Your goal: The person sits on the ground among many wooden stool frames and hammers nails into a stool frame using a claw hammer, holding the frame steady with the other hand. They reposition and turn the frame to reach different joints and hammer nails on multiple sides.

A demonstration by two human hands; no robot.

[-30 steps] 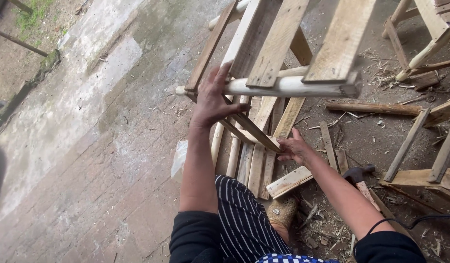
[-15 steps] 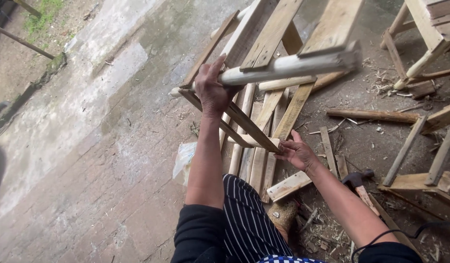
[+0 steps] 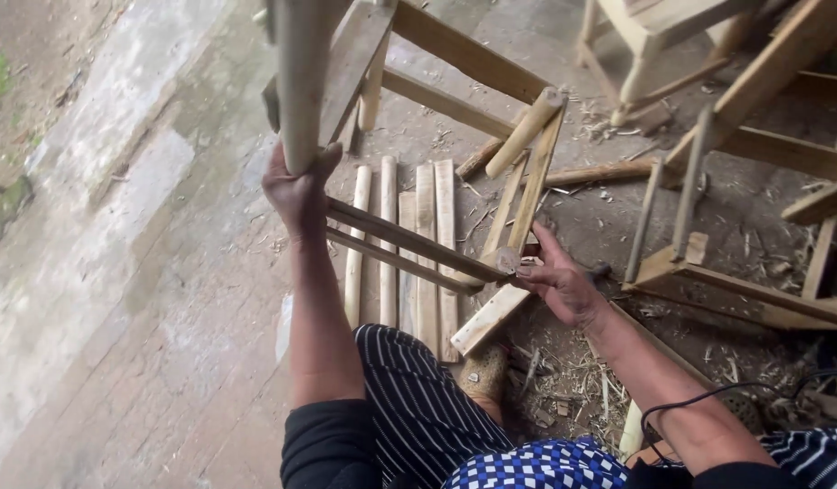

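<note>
A: Start at the fingers. What has the person's left hand (image 3: 296, 190) got?

B: It is clenched around the pale round leg (image 3: 301, 81) of a wooden frame, thumb and fingers wrapped about its lower end. The leg runs up out of the top of the view, so the frame is held lifted and tilted above the ground.

A: And the right hand (image 3: 559, 281)?

B: Its fingers are pinched on the near ends of two thin cross rails (image 3: 409, 249), right where they meet a short round post (image 3: 525, 131). The rails run slantwise between the hands, touching the left hand at one end. Whether the fingertips press a joint or merely steady it cannot be told.

A: So which step does this look like?

B: By appearance, fitting or checking the rails in the frame, with one hand bracing the leg and the other working at the rail ends. That is a judgement only.

A: What would the next move call for?

B: Likely a firm grasp on the leg so the frame does not swing, and the rail ends kept lined up with the post before any push.

A: And round about?

B: Beneath the frame a row of flat slats (image 3: 409, 244) lies side by side on the ground, with a thicker plank (image 3: 491, 317) just beside them. Another unfinished wooden frame (image 3: 708, 226) stands to the right, among shavings (image 3: 572, 371) near the person's striped trousers (image 3: 418, 407).
</note>
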